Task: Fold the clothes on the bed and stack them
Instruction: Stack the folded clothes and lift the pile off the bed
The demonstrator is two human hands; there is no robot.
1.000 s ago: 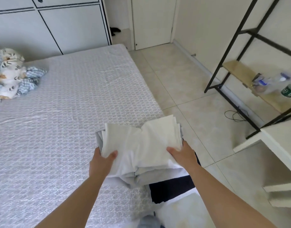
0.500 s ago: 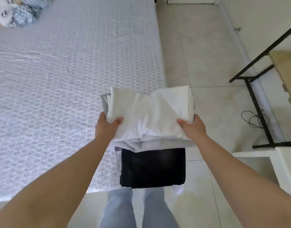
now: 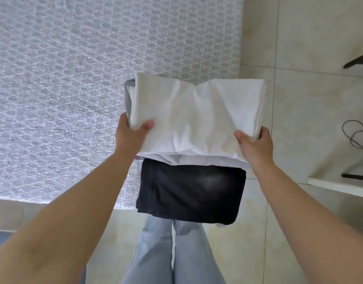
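Note:
A stack of folded clothes (image 3: 197, 111) hangs in the air over the bed's near right corner, white garment on top, grey layers under it. My left hand (image 3: 131, 134) grips its left side, thumb on top. My right hand (image 3: 254, 144) grips its right side the same way. A folded black garment (image 3: 188, 191) hangs below the stack's near edge. The bed (image 3: 74, 89), covered in a white patterned sheet, fills the left and top of the view.
Beige floor tiles (image 3: 309, 48) run along the right of the bed. A black cable (image 3: 354, 134) lies on the floor at right, by a black shelf leg and a white ledge (image 3: 340, 185). My legs in light jeans (image 3: 176, 253) show below.
The view has tipped further down and closer. The stack has come towards me off the bed's corner, still gripped by both hands. The unfolded clothes pile at the far left has left the view.

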